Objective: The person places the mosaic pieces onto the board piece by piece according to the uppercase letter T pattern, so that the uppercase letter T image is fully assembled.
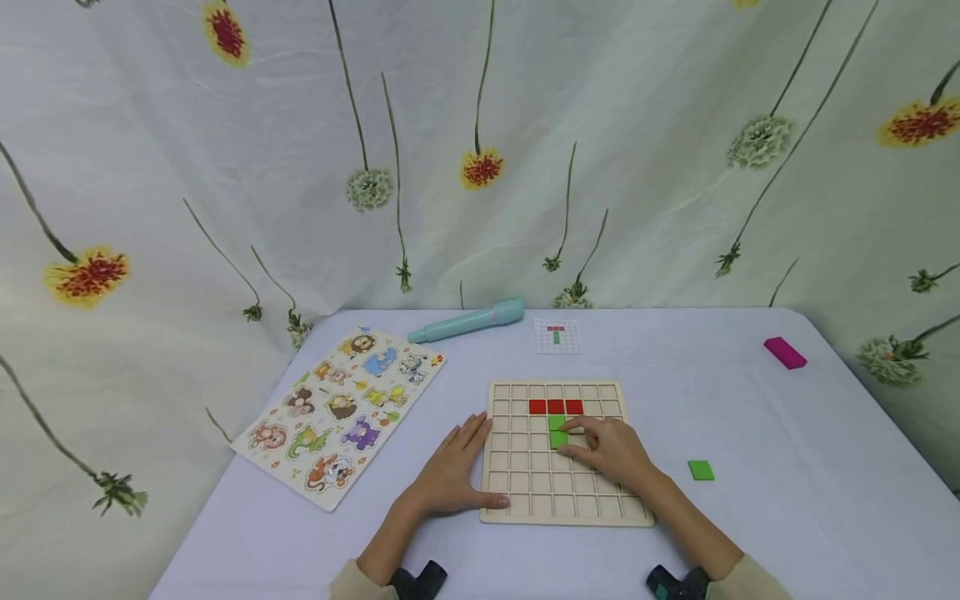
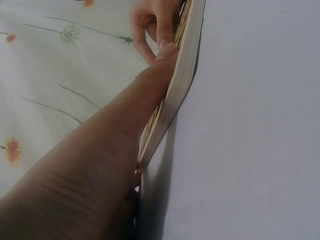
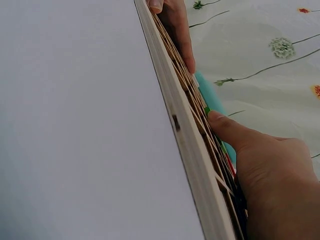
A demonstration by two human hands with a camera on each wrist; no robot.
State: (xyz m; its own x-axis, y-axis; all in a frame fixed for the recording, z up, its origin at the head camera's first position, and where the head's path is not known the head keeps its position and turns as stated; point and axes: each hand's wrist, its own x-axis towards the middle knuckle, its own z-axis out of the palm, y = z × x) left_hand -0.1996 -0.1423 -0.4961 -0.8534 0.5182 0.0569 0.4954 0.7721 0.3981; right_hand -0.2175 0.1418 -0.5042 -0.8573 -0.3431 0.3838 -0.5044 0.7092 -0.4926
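A wooden grid board (image 1: 519,483) lies on the white table. Three red tiles (image 1: 537,407) form a row near its top, with a green tile (image 1: 555,422) below the middle one. My right hand (image 1: 611,450) pinches a second green tile (image 1: 557,440) just under that, thumb and index finger at its edges; in the right wrist view the thumb (image 3: 230,127) touches green. At the board's left side rests my left hand (image 1: 450,471), fingers extended along the edge and thumb over the lower left corner. A loose green tile (image 1: 701,471) lies right of the board.
An animal puzzle board (image 1: 348,425) lies tilted at the left. Behind the grid board are a teal pen-shaped object (image 1: 465,323) and a small printed pattern card (image 1: 570,343). A magenta block (image 1: 785,352) sits far right. Flowered cloth (image 1: 645,100) hangs behind the table.
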